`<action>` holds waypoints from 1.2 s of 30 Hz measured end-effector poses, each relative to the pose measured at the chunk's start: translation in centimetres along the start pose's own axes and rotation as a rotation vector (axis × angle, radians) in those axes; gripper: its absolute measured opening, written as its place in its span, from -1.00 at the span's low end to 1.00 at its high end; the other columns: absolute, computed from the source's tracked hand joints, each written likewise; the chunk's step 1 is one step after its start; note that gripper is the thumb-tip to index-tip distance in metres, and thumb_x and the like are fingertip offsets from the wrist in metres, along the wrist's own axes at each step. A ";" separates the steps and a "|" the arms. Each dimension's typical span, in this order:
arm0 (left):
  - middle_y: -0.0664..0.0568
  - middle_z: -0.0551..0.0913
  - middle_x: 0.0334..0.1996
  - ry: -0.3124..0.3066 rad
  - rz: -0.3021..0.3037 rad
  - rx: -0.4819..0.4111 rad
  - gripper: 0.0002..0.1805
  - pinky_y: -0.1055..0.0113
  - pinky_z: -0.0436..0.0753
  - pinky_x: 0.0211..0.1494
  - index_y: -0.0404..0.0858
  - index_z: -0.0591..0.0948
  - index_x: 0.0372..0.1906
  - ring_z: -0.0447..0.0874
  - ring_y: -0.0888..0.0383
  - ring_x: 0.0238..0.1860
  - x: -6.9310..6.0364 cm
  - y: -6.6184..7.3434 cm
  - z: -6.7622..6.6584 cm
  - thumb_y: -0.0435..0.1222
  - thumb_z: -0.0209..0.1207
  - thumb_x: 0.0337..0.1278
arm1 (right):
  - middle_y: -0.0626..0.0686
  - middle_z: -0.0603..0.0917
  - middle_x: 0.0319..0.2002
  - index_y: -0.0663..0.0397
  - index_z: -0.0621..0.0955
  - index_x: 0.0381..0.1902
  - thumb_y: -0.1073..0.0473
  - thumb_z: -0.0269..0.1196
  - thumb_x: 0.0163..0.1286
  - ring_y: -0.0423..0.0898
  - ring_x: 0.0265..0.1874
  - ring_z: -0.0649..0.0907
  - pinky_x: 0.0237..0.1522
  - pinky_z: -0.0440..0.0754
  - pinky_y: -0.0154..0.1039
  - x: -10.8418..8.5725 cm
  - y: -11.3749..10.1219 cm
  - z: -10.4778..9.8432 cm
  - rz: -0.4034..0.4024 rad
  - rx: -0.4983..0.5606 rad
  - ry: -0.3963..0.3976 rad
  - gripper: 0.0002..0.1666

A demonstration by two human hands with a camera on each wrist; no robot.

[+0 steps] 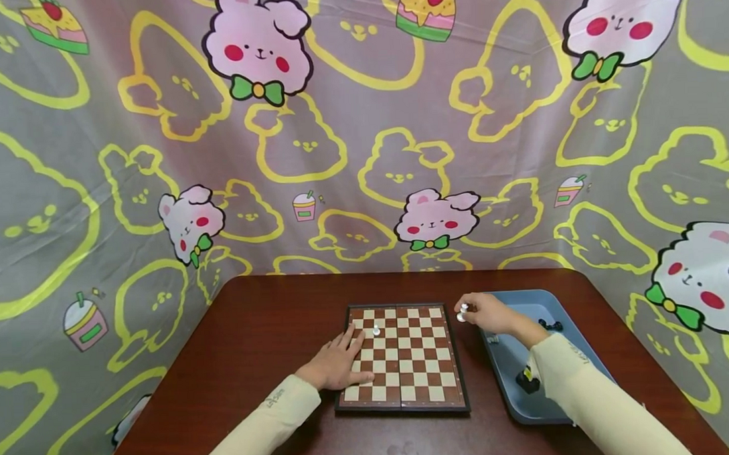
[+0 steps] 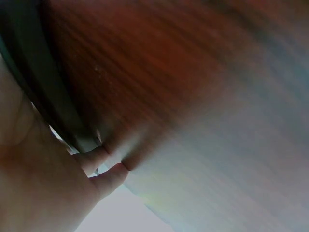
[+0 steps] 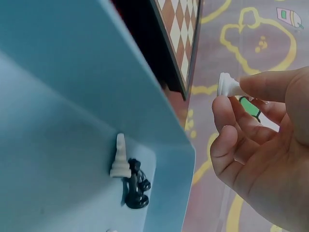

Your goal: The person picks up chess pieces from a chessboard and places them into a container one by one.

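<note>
My right hand (image 1: 491,312) pinches a white chess piece (image 1: 463,309) between thumb and fingers, just above the gap between board and tray. In the right wrist view, the base of that white chess piece (image 3: 223,85) points away from the palm; the fingers hide its upper part. The left hand (image 1: 336,361) rests with spread fingers on the left edge of the chessboard (image 1: 414,360). One small white chess piece (image 1: 377,330) stands on the board near the left fingertips. In the left wrist view, fingers (image 2: 111,181) lie by the board's dark edge.
A blue tray (image 1: 508,400) stands right of the board, under the right forearm. Inside are black chess pieces (image 3: 136,188), a white chess piece (image 3: 120,159) lying down, and a black-and-yellow item (image 1: 528,380). A patterned curtain (image 1: 350,154) hangs behind the brown table (image 1: 271,318).
</note>
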State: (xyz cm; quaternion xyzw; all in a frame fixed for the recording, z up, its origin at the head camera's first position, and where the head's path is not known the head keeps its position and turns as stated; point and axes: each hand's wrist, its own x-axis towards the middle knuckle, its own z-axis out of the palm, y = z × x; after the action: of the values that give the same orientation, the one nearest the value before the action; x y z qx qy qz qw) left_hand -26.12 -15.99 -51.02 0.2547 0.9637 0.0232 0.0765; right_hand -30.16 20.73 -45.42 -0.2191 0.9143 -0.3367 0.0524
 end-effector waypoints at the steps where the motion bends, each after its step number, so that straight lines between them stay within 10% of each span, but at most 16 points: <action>1: -0.17 -0.15 0.48 0.000 -0.002 0.002 0.06 -0.08 0.27 0.26 -0.13 -0.04 0.52 0.06 -0.16 0.40 0.0 0.0 0.0 0.44 -0.17 0.07 | 0.01 0.53 -0.39 0.28 0.58 -0.08 0.33 0.09 0.40 -0.12 -0.60 0.42 -0.54 0.41 -0.20 -0.1 0.1 -0.1 0.007 0.003 0.000 -0.79; 36: -0.15 -0.18 0.49 -0.007 -0.016 -0.014 0.06 -0.09 0.24 0.27 -0.11 -0.05 0.52 0.01 -0.14 0.42 0.0 0.1 0.5 0.44 -0.17 0.06 | 0.15 0.59 -0.16 0.27 0.59 -0.06 0.33 0.11 0.37 -0.10 -0.46 0.52 -0.48 0.47 -0.18 -3.6 4.9 -2.6 0.051 -0.057 0.025 -0.77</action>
State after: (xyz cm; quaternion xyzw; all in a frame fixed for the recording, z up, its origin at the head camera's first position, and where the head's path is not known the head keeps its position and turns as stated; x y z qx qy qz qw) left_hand -25.98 -15.92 -51.54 0.2466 0.9653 0.0283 0.0817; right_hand -29.35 27.09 -46.75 -0.1928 0.9294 -0.3116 0.0433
